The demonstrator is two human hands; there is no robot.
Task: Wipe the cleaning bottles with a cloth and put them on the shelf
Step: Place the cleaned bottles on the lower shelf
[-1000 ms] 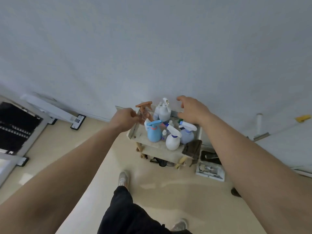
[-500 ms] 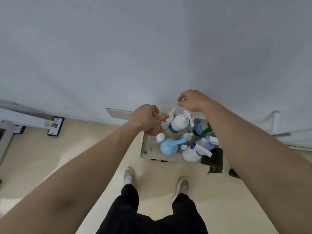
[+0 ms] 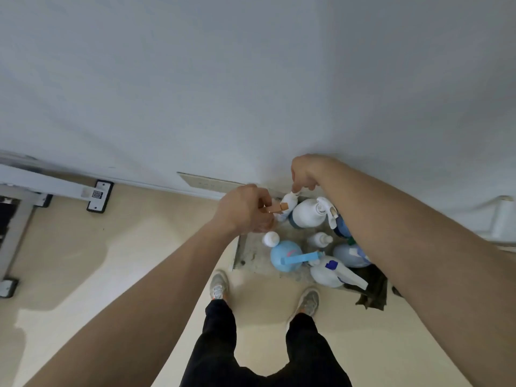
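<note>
Several cleaning bottles stand on the top of a low shelf (image 3: 251,254) against the wall. My left hand (image 3: 244,209) grips a bottle with an orange trigger head (image 3: 276,208) at the shelf's back left. My right hand (image 3: 305,173) pinches the top of a small white bottle (image 3: 290,199) at the back. A large white bottle (image 3: 307,213), a round light-blue spray bottle (image 3: 284,255) and a white spray bottle (image 3: 328,270) stand nearby. A dark cloth (image 3: 375,289) hangs over the shelf's front right corner.
The wall rises directly behind the shelf. My feet (image 3: 219,284) stand on the beige floor just in front of it. A white metal frame with a black foot (image 3: 97,195) lies on the floor to the left.
I have stepped close, so the shelf now lies straight below. My left hand has stayed on the orange-headed bottle. My right hand has dropped down onto the small white bottle's top.
</note>
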